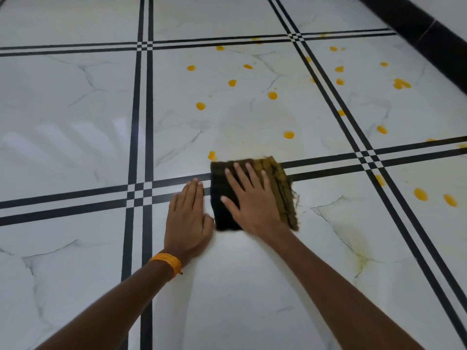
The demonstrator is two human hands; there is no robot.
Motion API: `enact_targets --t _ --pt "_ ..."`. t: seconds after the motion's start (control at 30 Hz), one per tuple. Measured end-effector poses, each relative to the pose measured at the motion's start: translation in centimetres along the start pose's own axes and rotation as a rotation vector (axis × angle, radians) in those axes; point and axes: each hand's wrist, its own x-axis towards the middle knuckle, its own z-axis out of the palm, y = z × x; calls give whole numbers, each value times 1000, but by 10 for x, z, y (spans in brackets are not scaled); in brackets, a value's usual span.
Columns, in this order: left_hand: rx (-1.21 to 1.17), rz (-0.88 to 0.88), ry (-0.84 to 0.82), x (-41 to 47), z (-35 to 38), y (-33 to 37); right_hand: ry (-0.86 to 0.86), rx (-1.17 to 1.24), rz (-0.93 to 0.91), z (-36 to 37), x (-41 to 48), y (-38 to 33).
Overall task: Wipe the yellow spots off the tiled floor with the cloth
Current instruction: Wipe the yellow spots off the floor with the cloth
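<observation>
A: Nearest to me, both forearms are reaching in from the bottom edge, cut off above the elbows. An orange braided wristband [168, 263] is sitting on the left wrist.

B: Hands?

A: The left hand [188, 218] is lying flat on the tiled floor [75, 109], fingers straight and together, gripping nothing, its thumb side just beside the cloth's edge. The right hand [252, 203] is pressing palm-down on the cloth [283, 188], fingers spread wide, not curled around it.

B: Cloth details?

A: It's looking folded into a rough rectangle, dark brown on the left, olive-yellow and ribbed on the right, with frayed threads along the right edge. It's slightly blurred. It's lying across the paired black lines [328, 165] where two tiles meet. What's under it, I'm unable to tell.

B: Floor?

A: Glossy white marble-look tiles with thin grey veins, bordered by double black stripes crossing in small checker squares. A pale yellowish smear [252, 137] is showing just beyond the cloth.

B: Farther out?

A: Yellow spots [288, 134] are scattering across the tile beyond and off to the right, round to oval. A black skirting [417, 29] is running along the far right corner, cut off by the frame.
</observation>
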Motion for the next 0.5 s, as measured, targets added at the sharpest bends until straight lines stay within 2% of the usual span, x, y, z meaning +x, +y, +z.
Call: enact_targets --t 0.07,0.13,0.2,0.23,0.27,0.33,0.4,0.43,0.5 --pt "-22 -4 2 3 -4 -2 18 -16 6 -2 -34 35" --pt "-37 -7 16 7 -3 -5 43 -49 179 -5 -17 68" --pt "-35 -2 -2 7 -1 -7 51 -27 332 -8 25 60" --pt "-22 4 -11 7 0 -7 33 -10 340 -7 38 39" --pt "-11 13 -14 6 1 -8 25 -9 285 -4 41 14" --pt "-10 22 -15 7 -1 -9 -11 -9 59 0 15 -24" --pt "-8 28 -28 7 -1 -10 -20 5 -70 2 -38 -14" --pt "-3 30 -36 7 -1 -9 -21 -3 -54 1 -59 6" --pt "1 20 -42 7 -1 -10 -12 -40 101 -2 -67 56"
